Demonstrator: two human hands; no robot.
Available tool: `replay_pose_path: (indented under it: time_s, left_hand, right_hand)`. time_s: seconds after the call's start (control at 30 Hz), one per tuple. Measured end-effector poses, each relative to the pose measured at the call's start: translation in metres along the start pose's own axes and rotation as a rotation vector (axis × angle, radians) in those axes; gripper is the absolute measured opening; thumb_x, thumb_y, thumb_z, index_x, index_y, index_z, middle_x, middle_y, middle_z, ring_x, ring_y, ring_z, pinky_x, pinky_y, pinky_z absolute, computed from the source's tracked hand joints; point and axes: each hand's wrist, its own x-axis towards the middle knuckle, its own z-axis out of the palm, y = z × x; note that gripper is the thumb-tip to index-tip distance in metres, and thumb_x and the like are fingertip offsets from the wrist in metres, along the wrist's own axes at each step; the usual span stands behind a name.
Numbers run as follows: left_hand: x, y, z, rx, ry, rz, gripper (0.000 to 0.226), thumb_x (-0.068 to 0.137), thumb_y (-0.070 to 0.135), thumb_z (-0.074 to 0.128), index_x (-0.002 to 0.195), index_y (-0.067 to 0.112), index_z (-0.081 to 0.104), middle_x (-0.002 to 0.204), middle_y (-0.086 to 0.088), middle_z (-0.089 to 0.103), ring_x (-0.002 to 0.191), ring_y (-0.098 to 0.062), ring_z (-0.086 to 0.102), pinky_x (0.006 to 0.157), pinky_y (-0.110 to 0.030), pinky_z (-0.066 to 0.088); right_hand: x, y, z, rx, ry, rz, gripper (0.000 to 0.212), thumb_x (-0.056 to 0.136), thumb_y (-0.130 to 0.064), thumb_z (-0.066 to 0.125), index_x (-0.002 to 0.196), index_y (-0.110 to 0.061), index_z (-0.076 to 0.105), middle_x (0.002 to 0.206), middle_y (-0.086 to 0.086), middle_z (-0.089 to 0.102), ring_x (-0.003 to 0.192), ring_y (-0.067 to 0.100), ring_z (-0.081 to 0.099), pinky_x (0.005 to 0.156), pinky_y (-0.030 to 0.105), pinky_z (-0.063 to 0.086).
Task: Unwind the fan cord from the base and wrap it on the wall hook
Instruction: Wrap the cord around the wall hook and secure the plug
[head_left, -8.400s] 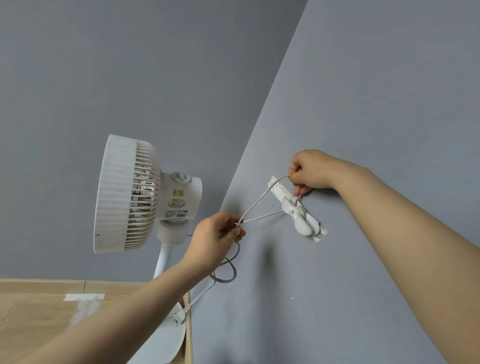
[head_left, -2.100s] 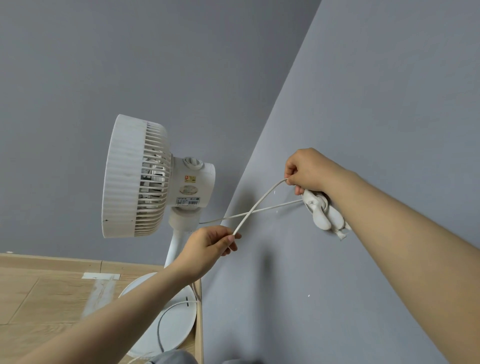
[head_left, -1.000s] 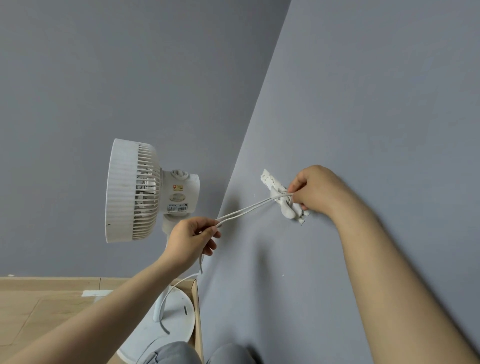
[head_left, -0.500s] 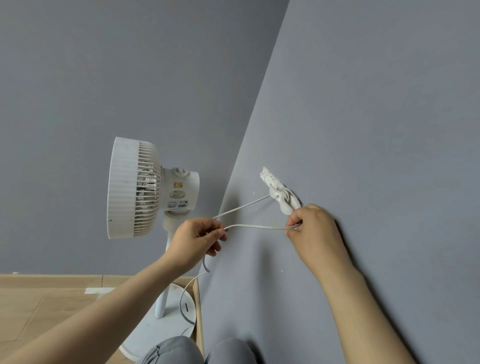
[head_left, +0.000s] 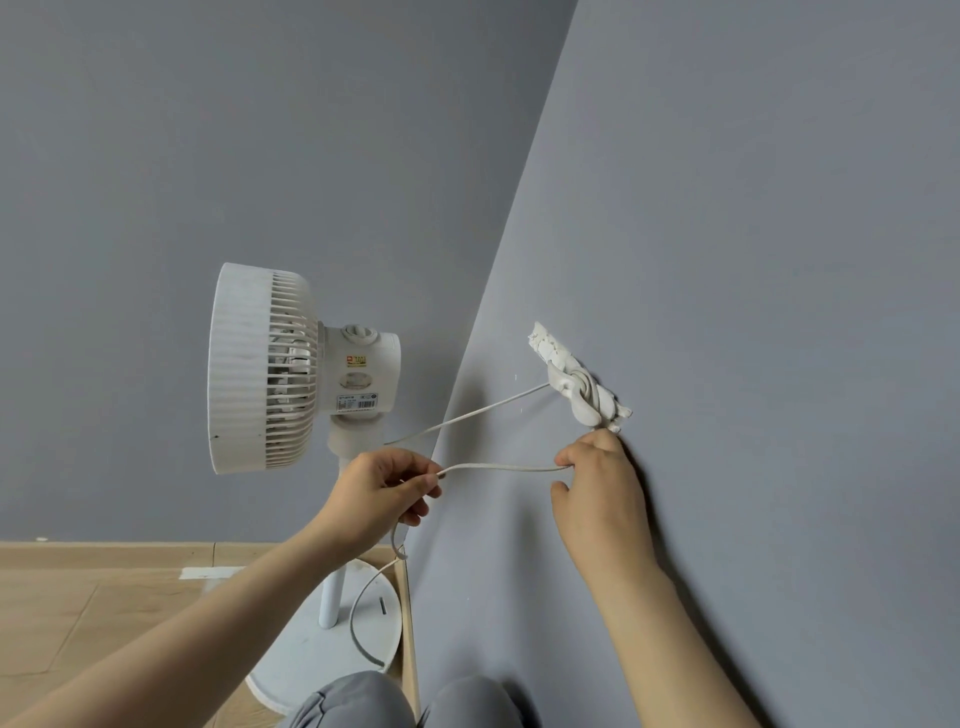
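Note:
A white pedestal fan (head_left: 270, 369) stands in the corner on its round base (head_left: 322, 660). Its thin white cord (head_left: 498, 467) is looped several times round the white wall hook (head_left: 579, 387) on the right-hand grey wall. One strand runs from the hook back toward the fan's neck. Another strand stretches between my two hands just below the hook. My left hand (head_left: 382, 493) pinches that strand at its left end, and slack cord hangs from it down over the base. My right hand (head_left: 600, 491) pinches the strand right under the hook, against the wall.
Two grey walls meet in a corner behind the fan. Wooden floor (head_left: 78, 613) with a skirting board lies at the lower left. My knees in grey trousers (head_left: 410, 701) show at the bottom edge, close to the fan base.
My right hand has come down from beside the hook to just beneath it, carrying the cord round the hook. The left hand stays in place holding the strand, which now runs level.

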Motion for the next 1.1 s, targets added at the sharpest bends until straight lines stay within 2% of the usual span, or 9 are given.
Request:
replay_pose_path:
  time_s: [0.1, 0.27, 0.47, 0.63, 0.73, 0.87, 1.1]
  left_hand:
    - [0.002, -0.004, -0.001, 0.011, -0.018, -0.020, 0.010, 0.090, 0.007, 0.062, 0.090, 0.006, 0.071, 0.076, -0.006, 0.071, 0.054, -0.006, 0.060, 0.055, -0.019, 0.054]
    - [0.006, -0.011, -0.003, -0.018, -0.040, -0.077, 0.013, 0.091, 0.012, 0.061, 0.089, 0.004, 0.071, 0.074, -0.006, 0.071, 0.056, -0.011, 0.062, 0.056, -0.022, 0.055]
    - [0.012, -0.013, -0.006, -0.104, -0.177, -0.175, 0.022, 0.094, 0.015, 0.056, 0.094, -0.004, 0.068, 0.077, -0.013, 0.071, 0.058, -0.018, 0.065, 0.057, -0.026, 0.057]
    - [0.020, -0.014, -0.010, -0.075, -0.379, -0.234, 0.025, 0.095, 0.016, 0.054, 0.102, -0.004, 0.068, 0.085, -0.014, 0.074, 0.064, -0.019, 0.067, 0.065, -0.030, 0.056]
    - [0.025, -0.017, -0.010, -0.077, -0.434, -0.248, 0.020, 0.091, 0.014, 0.060, 0.098, -0.002, 0.070, 0.081, -0.010, 0.074, 0.064, -0.017, 0.067, 0.065, -0.029, 0.057]
    - [0.031, -0.019, -0.009, -0.065, -0.426, -0.249, 0.015, 0.086, 0.010, 0.066, 0.091, -0.002, 0.073, 0.074, -0.009, 0.072, 0.063, -0.018, 0.066, 0.063, -0.027, 0.057]
    - [0.038, -0.025, -0.006, 0.058, -0.229, -0.206, 0.006, 0.079, 0.003, 0.073, 0.082, -0.003, 0.075, 0.059, -0.004, 0.071, 0.051, -0.012, 0.064, 0.059, -0.024, 0.058]
  right_hand:
    - [0.004, -0.001, 0.010, -0.019, -0.008, 0.011, 0.023, 0.086, 0.002, 0.052, 0.106, 0.000, 0.063, 0.125, 0.004, 0.047, 0.101, 0.024, 0.058, 0.088, 0.023, 0.041]
    - [0.012, -0.002, 0.025, 0.031, 0.007, -0.005, 0.036, 0.088, -0.003, 0.054, 0.123, -0.003, 0.059, 0.130, 0.003, 0.045, 0.109, 0.019, 0.056, 0.092, 0.017, 0.037]
    - [0.025, -0.005, 0.040, 0.120, 0.075, 0.000, 0.034, 0.087, -0.004, 0.057, 0.121, -0.002, 0.061, 0.132, 0.005, 0.044, 0.112, 0.020, 0.053, 0.092, 0.018, 0.035]
    - [0.033, -0.004, 0.050, 0.204, 0.166, 0.002, 0.033, 0.083, 0.000, 0.060, 0.116, -0.002, 0.065, 0.125, 0.009, 0.050, 0.111, 0.019, 0.051, 0.087, 0.004, 0.022]
    - [0.036, -0.004, 0.053, 0.237, 0.208, -0.002, 0.033, 0.081, 0.002, 0.062, 0.114, -0.002, 0.066, 0.122, 0.011, 0.053, 0.110, 0.020, 0.052, 0.088, 0.001, 0.020]
    - [0.039, -0.003, 0.057, 0.267, 0.234, -0.017, 0.033, 0.079, 0.003, 0.063, 0.111, -0.001, 0.067, 0.118, 0.011, 0.055, 0.109, 0.022, 0.054, 0.089, -0.002, 0.020]
    - [0.034, -0.002, 0.055, 0.273, 0.189, -0.041, 0.034, 0.082, -0.002, 0.063, 0.115, -0.006, 0.066, 0.120, 0.004, 0.053, 0.110, 0.019, 0.054, 0.094, 0.013, 0.035]
